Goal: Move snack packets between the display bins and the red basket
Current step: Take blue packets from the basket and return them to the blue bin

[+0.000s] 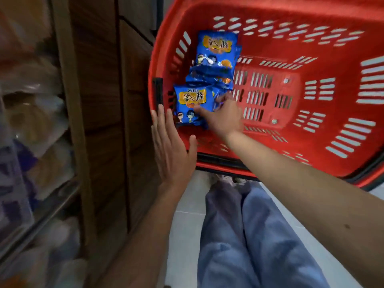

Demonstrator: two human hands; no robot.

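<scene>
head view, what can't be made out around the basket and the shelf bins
- Display bins, head view: motion blur, contents unreadable.
- Blue snack packets in the red basket: piled up, so the lower ones are hidden and the count is unclear.
- Right hand: covers the near packet at its edge; gripping or only touching, cannot tell.
- Basket's right side: cut off by the frame edge.

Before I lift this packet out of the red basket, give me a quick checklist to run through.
1. Grip: right hand pinches the near blue packet, thumb on its face, fingers at its right edge. Ok.
2. Left hand free: open beside the red basket. Ok.
3. Other blue packets clear of the fingers: they overlap there. Cannot tell.
4. Room in the display bins: blurred. Cannot tell.
</scene>
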